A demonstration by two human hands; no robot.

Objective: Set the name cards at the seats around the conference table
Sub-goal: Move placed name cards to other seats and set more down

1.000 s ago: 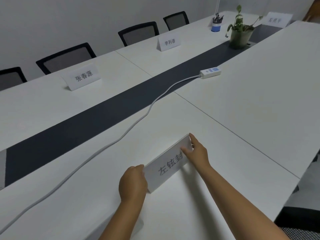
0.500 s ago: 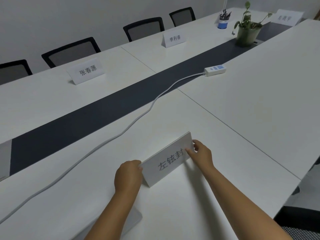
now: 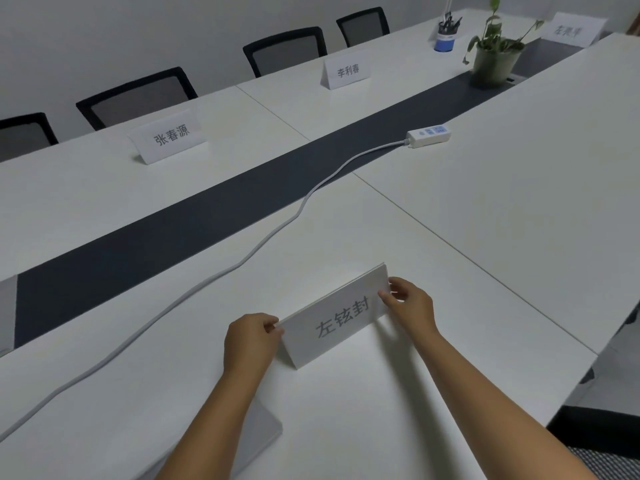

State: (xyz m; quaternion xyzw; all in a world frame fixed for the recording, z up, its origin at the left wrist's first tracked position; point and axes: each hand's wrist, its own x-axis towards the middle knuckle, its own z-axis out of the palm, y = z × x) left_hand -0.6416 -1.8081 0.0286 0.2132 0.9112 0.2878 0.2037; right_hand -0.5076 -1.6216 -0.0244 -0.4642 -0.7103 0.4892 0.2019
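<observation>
table [image 3: 519,209]: white w/ dark grey strip down the middle
name cards [image 3: 337,315]: white, grey-black lettering
power strip [image 3: 429,133]: white, blue sockets; cable white
chairs [image 3: 285,50]: black frames, grey mesh backs
plant [image 3: 495,60]: green leaves, grey-green pot
pen cup [image 3: 444,41]: blue
wall [image 3: 138,29]: pale grey

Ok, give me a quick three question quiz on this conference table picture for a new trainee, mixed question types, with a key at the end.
1. True or false: both hands hold the nearest name card.
2. Multiple choice: where does the white cable end? A) at the potted plant B) at the power strip C) at the pen cup
3. Fill in: besides the held card, ___ other name cards stand on the table.

Key
1. True: the left hand and right hand pinch its two ends.
2. B
3. Three
</observation>
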